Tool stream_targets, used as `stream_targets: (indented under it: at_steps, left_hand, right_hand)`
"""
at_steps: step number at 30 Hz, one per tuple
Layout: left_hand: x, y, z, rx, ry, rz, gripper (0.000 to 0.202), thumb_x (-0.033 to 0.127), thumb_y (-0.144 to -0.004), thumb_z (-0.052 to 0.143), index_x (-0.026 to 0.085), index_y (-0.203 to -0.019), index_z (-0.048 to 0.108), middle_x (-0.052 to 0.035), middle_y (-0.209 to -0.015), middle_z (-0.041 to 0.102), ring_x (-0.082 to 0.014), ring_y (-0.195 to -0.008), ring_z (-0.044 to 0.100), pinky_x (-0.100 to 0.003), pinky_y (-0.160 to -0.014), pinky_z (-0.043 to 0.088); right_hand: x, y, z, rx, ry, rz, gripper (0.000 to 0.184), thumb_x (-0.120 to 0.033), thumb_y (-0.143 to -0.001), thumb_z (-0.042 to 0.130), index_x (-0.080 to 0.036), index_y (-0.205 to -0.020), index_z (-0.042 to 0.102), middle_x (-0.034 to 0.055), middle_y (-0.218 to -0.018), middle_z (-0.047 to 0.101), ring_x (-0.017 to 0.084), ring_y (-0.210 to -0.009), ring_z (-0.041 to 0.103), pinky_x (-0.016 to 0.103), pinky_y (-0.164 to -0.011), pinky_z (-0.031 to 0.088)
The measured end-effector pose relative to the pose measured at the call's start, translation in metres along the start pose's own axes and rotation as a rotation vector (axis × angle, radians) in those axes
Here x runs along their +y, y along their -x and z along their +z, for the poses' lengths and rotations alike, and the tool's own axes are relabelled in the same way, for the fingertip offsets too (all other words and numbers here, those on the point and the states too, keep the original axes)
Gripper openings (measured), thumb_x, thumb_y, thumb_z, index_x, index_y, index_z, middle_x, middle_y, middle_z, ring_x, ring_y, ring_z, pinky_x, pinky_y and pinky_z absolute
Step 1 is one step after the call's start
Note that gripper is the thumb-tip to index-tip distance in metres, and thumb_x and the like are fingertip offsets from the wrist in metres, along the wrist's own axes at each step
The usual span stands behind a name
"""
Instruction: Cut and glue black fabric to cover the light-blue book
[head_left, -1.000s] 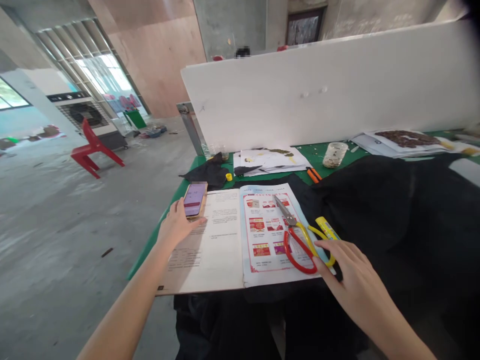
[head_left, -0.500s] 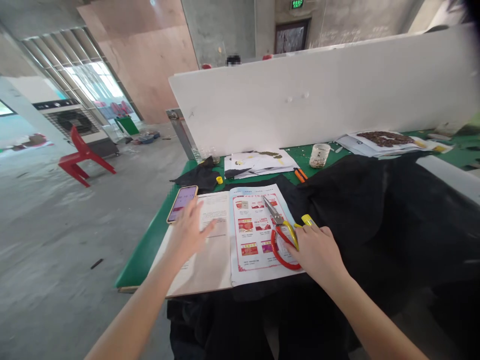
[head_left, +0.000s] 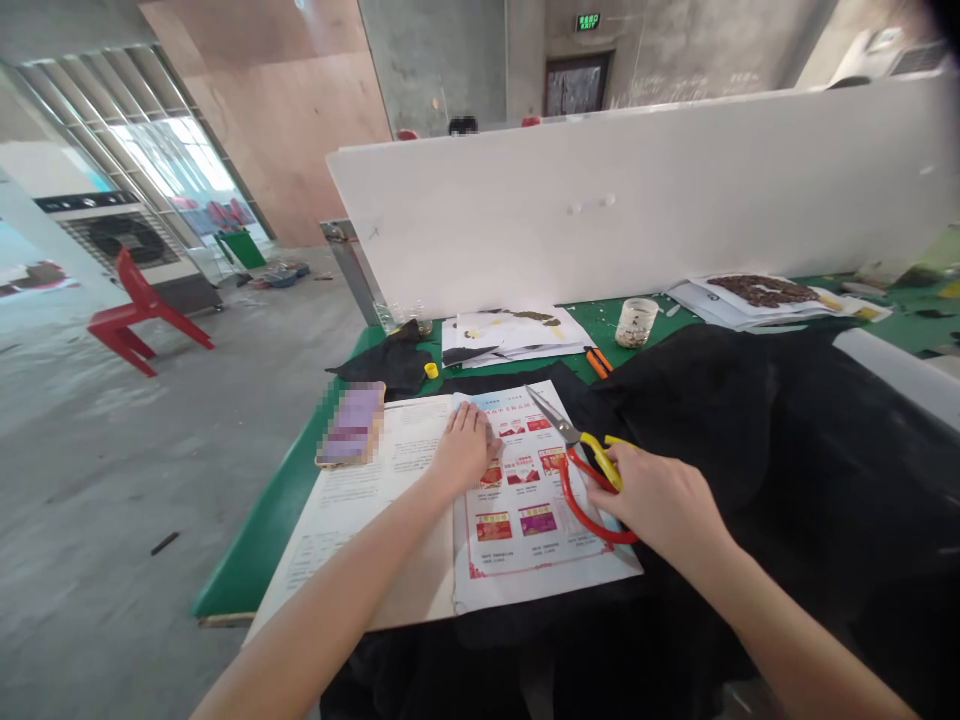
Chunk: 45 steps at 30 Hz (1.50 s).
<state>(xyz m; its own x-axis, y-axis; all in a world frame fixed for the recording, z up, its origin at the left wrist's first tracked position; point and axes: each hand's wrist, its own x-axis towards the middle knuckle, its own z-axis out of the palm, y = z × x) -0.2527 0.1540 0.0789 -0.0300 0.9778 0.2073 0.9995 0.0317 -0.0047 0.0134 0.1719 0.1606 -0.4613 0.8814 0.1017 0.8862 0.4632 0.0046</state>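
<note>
An open book (head_left: 397, 430) lies in front of me, with plain text on its left page and red pictures on its right page. My left hand (head_left: 466, 450) rests flat on the right page near the fold, its fingers stretched out. In my right hand (head_left: 664, 495) is a pair of scissors (head_left: 564, 425) with red and yellow handles. Their blades point up and left over the page's upper part and look nearly closed. A bit of yellow, partly hidden, shows by the right fingers. A blurred purple phone (head_left: 352, 425) lies beside the left page.
Black cloth (head_left: 697, 400) covers much of the green table (head_left: 247, 560). Farther back are an orange-handled tool (head_left: 598, 362), a clear cup (head_left: 637, 323), a yellow cap (head_left: 431, 371) and papers (head_left: 517, 335). A white board (head_left: 600, 210) stands behind them. A red chair (head_left: 146, 310) is at left.
My left hand has moved right, from over the left page by the phone to the right page. My right hand keeps the scissors and sits slightly farther right in view.
</note>
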Motion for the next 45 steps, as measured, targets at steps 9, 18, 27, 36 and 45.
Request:
stream_targets:
  at_steps: [9, 18, 27, 36, 45]
  left_hand:
    - [0.003, 0.004, 0.001, 0.062, -0.011, 0.01, 0.054, 0.039, -0.092, 0.031, 0.005, -0.132, 0.044, -0.021, -0.139, 0.04, -0.0316, -0.134, 0.029, -0.048, -0.109, 0.024]
    - [0.005, 0.0, -0.003, -0.003, -0.003, -0.038, 0.056, 0.041, -0.091, 0.031, 0.005, -0.132, 0.045, -0.0194, -0.141, 0.039, -0.0308, -0.135, 0.028, -0.047, -0.11, 0.024]
    - [0.005, -0.001, -0.004, -0.018, 0.018, -0.039, 0.058, 0.043, -0.091, 0.03, 0.005, -0.132, 0.044, -0.02, -0.141, 0.038, -0.0315, -0.135, 0.027, -0.048, -0.11, 0.023]
    - [0.005, -0.001, -0.002, -0.013, -0.076, -0.027, 0.056, 0.041, -0.092, 0.03, 0.004, -0.132, 0.043, -0.0184, -0.141, 0.039, -0.0302, -0.134, 0.029, -0.046, -0.109, 0.026]
    - [0.004, 0.001, -0.004, 0.012, -0.088, -0.007, 0.055, 0.042, -0.093, 0.031, 0.004, -0.131, 0.044, -0.0183, -0.14, 0.041, -0.0298, -0.133, 0.031, -0.045, -0.109, 0.025]
  right_hand:
    - [0.067, -0.139, -0.024, 0.218, 0.254, -0.323, 0.039, -0.045, -0.083, 0.048, -0.013, -0.104, 0.057, 0.0103, -0.092, 0.066, 0.024, -0.079, 0.059, 0.03, -0.061, 0.032]
    - [0.06, -0.255, 0.003, 0.112, 0.361, -0.405, 0.04, -0.04, -0.086, 0.05, -0.007, -0.106, 0.056, 0.0163, -0.095, 0.064, 0.025, -0.083, 0.059, 0.03, -0.068, 0.033]
    - [0.032, -0.292, 0.037, -0.017, 0.285, -0.421, 0.031, -0.031, -0.086, 0.051, -0.006, -0.101, 0.061, 0.0186, -0.098, 0.065, 0.025, -0.088, 0.06, 0.031, -0.071, 0.038]
    - [-0.022, -0.279, 0.031, 0.034, 0.128, -0.457, 0.032, -0.023, -0.091, 0.037, -0.012, -0.111, 0.059, 0.0156, -0.116, 0.059, 0.024, -0.104, 0.055, 0.032, -0.08, 0.041]
    - [-0.097, -0.241, 0.047, -0.171, -0.065, -0.586, 0.064, -0.051, -0.073, 0.061, -0.004, -0.116, 0.054, 0.0217, -0.111, 0.06, 0.029, -0.092, 0.06, 0.033, -0.071, 0.045]
